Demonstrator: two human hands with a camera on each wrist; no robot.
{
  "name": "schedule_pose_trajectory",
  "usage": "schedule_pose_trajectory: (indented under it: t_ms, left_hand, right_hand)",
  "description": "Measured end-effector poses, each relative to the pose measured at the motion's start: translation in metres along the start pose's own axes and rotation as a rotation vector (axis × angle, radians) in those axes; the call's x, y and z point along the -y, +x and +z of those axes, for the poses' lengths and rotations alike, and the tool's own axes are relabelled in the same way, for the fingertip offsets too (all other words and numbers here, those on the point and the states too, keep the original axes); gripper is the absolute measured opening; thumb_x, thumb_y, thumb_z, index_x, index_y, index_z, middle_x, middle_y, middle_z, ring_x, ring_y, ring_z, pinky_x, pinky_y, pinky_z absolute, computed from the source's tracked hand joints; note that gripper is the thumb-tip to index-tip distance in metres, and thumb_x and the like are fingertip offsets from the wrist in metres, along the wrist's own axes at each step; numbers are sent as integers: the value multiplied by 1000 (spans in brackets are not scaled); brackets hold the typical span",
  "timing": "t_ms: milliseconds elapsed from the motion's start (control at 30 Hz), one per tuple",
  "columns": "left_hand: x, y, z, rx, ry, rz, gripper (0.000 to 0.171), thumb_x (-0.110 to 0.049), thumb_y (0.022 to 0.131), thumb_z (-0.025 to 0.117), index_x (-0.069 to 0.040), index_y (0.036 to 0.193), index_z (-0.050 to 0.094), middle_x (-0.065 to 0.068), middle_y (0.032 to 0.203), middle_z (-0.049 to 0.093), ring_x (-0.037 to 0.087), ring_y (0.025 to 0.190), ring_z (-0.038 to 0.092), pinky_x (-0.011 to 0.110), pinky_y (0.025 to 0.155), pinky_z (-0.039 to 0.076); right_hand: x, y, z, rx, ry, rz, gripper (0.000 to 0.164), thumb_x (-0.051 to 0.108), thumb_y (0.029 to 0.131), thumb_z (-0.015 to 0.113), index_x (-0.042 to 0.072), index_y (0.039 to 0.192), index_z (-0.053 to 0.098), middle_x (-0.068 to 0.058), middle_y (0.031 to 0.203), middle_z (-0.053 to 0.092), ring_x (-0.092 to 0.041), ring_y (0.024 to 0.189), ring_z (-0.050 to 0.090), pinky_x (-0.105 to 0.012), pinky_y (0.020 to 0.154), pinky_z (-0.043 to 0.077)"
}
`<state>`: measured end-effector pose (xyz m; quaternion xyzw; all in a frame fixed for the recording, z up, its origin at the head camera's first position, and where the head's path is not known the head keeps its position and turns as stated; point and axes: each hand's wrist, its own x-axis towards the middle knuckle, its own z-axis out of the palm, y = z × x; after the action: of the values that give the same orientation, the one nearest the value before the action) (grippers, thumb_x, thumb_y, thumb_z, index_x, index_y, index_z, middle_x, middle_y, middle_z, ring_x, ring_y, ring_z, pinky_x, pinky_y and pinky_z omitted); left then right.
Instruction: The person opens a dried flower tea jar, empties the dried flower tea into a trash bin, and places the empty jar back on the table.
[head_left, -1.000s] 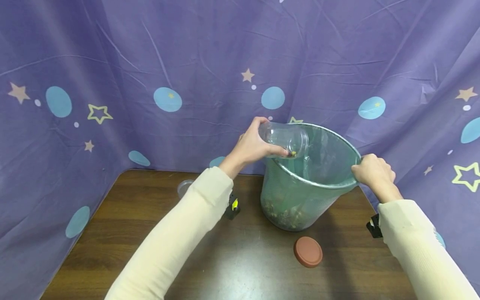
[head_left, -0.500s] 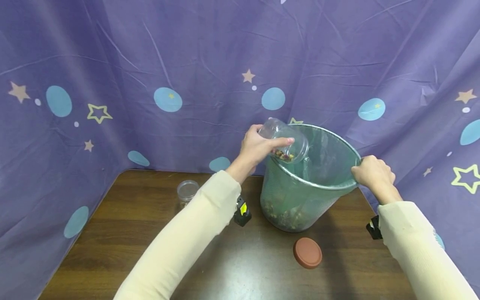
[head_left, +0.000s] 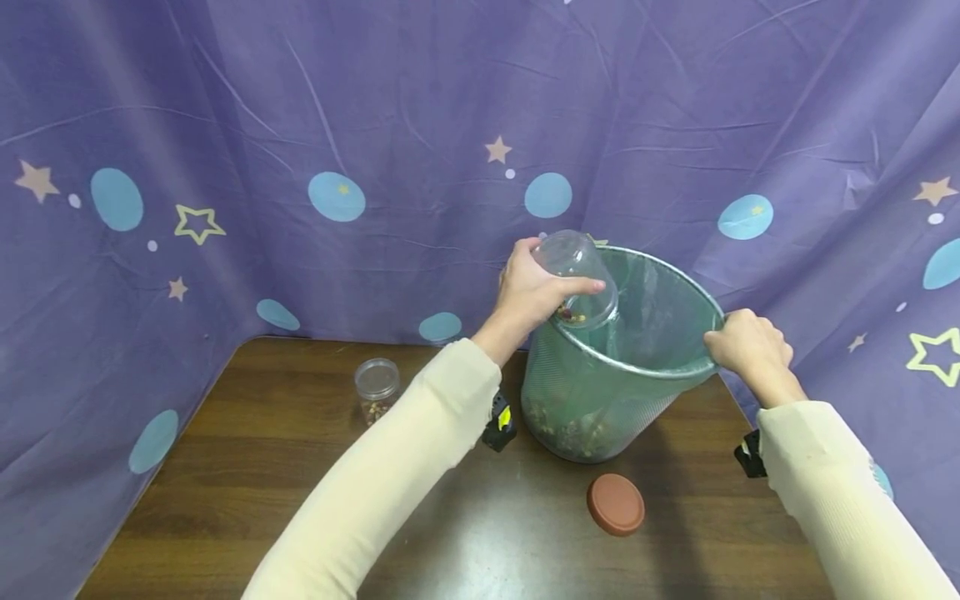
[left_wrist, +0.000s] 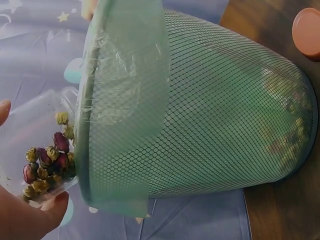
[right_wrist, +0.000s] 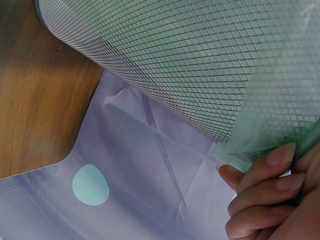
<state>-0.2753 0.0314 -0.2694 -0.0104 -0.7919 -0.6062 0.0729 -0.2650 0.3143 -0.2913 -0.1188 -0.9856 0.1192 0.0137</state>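
Observation:
My left hand [head_left: 529,292] grips a clear plastic jar [head_left: 573,258], tipped mouth-down at the left rim of a mesh wastebasket [head_left: 592,400]. Dried flower buds [left_wrist: 50,165], dark red and yellow, lie inside the jar near its mouth in the left wrist view. A green plastic bag [left_wrist: 125,75] lines the basket and folds over its rim. More buds [left_wrist: 290,125] show through the mesh at the bottom. On the right side, my right hand [head_left: 748,343] holds the rim and bag edge, its fingers [right_wrist: 270,185] curled over it.
A lidded clear jar [head_left: 377,390] with small dried pieces inside stands at the back left of the wooden table [head_left: 247,467]. A reddish-brown round lid [head_left: 616,504] lies in front of the basket. A purple patterned curtain [head_left: 420,125] hangs behind the table.
My left hand has tipped the jar from nearly level to steeply mouth-down and shifted slightly right. The lidded jar is less covered by my sleeve. My right hand stays on the rim.

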Motion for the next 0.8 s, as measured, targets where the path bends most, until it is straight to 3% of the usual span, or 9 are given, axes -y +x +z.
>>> schedule_pose_trajectory:
  t_ms: [300, 500, 800]
  left_hand:
    - [-4, -3, 11, 37, 125, 134, 100, -32, 58, 94, -17, 144, 44, 8, 152, 45, 28, 140, 43, 41, 116, 36]
    - [0, -4, 14, 36, 115, 108, 102, -33, 58, 94, -17, 145, 43, 5, 143, 53, 25, 134, 48, 40, 112, 40]
    - [3, -5, 13, 17, 2, 23, 98, -36, 61, 92, -18, 144, 43, 4, 140, 55, 24, 130, 50, 39, 108, 43]
  right_hand:
    - [0, 1, 1, -4, 8, 0, 18, 22, 80, 45, 7, 71, 51, -30, 99, 58, -52, 94, 57, -52, 62, 44]
    - [0, 2, 1, -3, 2, 6, 21, 23, 81, 45, 5, 74, 53, -32, 102, 58, -54, 97, 57, -53, 63, 44]
    - [-1, 1, 0, 0, 0, 10, 21, 23, 81, 45, 5, 74, 53, -31, 100, 58, -53, 95, 57, -51, 62, 44]
